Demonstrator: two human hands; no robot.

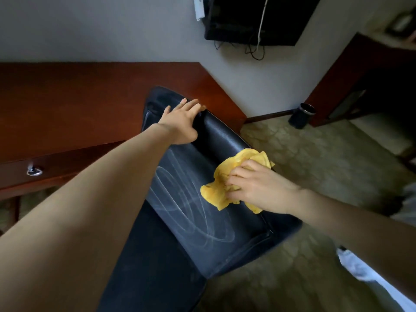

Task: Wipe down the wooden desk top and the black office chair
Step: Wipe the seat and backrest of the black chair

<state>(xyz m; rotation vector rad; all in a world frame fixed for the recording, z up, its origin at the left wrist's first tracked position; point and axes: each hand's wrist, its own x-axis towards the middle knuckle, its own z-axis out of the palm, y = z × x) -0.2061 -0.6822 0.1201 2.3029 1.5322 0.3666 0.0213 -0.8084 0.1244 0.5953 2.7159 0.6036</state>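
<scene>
The left arm stretches out, the left hand flat and straight-fingered on top of the chair, which stands against the desk. The chair is the step in hand: the right hand grips a bunched cloth on the backrest, beside pale streaks. Next, sweep those streaks away; whether the desk is done I cannot tell in this dim light.

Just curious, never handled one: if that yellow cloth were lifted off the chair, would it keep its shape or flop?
Probably flop: the yellow cloth lies bunched in soft folds under the right hand. Likely light too, since that hand alone crumples it. It may drag, not slip: wipe streaks mark the black chair.
</scene>
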